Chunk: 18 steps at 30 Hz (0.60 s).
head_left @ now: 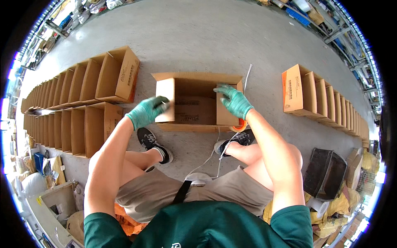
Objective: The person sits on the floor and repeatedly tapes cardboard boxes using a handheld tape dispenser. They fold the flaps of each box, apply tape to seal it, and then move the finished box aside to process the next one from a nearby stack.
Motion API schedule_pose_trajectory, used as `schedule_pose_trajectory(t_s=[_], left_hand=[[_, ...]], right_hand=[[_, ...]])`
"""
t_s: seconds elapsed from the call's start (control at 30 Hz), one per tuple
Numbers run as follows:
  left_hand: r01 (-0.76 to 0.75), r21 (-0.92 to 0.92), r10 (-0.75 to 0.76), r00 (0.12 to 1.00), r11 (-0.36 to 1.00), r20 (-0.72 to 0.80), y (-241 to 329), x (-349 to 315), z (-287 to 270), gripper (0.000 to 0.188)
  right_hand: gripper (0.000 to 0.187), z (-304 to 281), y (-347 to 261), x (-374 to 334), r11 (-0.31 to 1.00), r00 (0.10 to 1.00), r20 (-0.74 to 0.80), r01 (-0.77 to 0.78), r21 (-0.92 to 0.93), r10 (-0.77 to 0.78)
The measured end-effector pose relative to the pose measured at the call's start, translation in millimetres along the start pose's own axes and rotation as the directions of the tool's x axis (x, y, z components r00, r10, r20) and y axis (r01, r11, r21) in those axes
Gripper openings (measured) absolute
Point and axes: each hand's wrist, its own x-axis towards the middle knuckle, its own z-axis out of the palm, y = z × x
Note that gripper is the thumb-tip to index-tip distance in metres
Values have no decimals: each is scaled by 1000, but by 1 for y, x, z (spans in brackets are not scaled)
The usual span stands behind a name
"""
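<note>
An open cardboard box stands on the floor between my feet. Its left short flap and right short flap lean inward over the opening, while the long flaps stand outward. My left hand, in a green glove, is at the left flap's outer edge, fingers loosely bent and apart. Over the right flap lies my right hand, also gloved, its fingers stretched toward the box's inside. An orange roll of tape sits by the near right corner, partly hidden by the box and my wrist.
Rows of open cardboard boxes stand on the left and on the right. A white cord runs by my legs. A black plastic bin is at the lower right. Loaded shelves line the far right.
</note>
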Motion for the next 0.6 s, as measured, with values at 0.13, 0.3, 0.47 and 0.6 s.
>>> schedule_pose_trajectory(t_s=[0.13,0.3,0.47,0.6], left_hand=[[-169,270,108,968,948,227,10,-6,0,65],[48,288,-80,992,957,102,-13,12,-3,54],[298,320,-154,901,900,-405,-16,27,25,91],[199,-155,-243,898,968,-366,-48,36,42,129]], right_hand=[[28,-2,23,-1,915,966,-46,-226,335,255],[32,-18,23,13,494,764,-38,-378,783,644],[65,-32,4,26,648,682,-217,-475,595,699],[44,-25,2,24,375,670,258,-646,665,696]])
